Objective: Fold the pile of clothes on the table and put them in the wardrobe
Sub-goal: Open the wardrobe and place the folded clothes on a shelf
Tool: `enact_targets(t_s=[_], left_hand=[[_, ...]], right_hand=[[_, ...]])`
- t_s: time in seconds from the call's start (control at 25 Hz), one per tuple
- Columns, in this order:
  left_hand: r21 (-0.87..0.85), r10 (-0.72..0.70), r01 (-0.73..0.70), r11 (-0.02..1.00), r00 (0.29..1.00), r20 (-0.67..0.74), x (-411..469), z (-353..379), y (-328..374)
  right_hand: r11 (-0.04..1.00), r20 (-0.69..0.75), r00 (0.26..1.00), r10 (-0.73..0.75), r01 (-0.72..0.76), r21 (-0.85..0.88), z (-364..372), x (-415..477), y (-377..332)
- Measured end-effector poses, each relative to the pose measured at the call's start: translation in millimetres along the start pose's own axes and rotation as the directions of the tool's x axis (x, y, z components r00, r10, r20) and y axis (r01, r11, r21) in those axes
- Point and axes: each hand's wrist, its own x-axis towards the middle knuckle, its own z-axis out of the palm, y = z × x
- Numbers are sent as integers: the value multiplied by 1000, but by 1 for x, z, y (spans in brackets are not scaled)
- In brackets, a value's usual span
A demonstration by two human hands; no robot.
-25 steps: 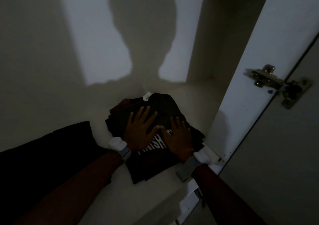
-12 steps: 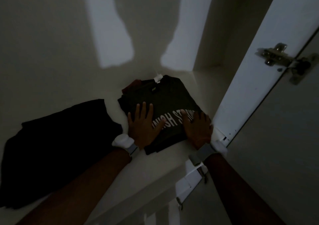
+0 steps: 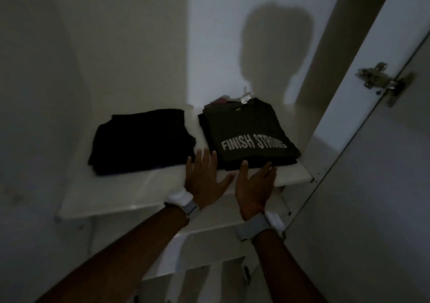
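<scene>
Shelf [image 3: 121,193]: this white wardrobe shelf is carrying two folded piles, a strip of bare board showing between them.
T-shirt stack [image 3: 246,135]: it is lying on the right half, near the side panel [image 3: 344,107], its pale "FINISH STRONG" print facing you, a white tag [image 3: 245,98] sticking out at its far edge.
Black pile [image 3: 142,140]: it is lying on the left half, set back from the front edge.
Left hand [image 3: 204,181]: you are holding it flat and empty, fingers straight and spread, fingertips pointing at the gap between the piles.
Right hand [image 3: 254,188]: you are holding it flat and empty too, fingertips at the stack's front edge; whether they are touching it, you cannot tell.
Hinge [image 3: 381,79]: it is joining the side panel to the door [image 3: 372,198].
</scene>
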Motion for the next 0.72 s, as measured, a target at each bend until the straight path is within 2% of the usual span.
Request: enact_targets(t_s=[0.16,0.4,0.56,0.72], left_hand=[[9,-89,89,996,996,9,-91,-15,6],[18,-278,277,961,958,66,-194,-58,13],[-113,-343,360,926,927,151,-242,-69,21],[-237,-298,336,911,937,183,-307,-74,23]], right_hand=[[991,170,978,-117,106,76,-8,-72,19],[986,323,933,-160,138,92,-37,-162,27],[984,379,908,-179,159,83,-44,-200,32],[987,460,875,-153,161,21,-51,-247,41]])
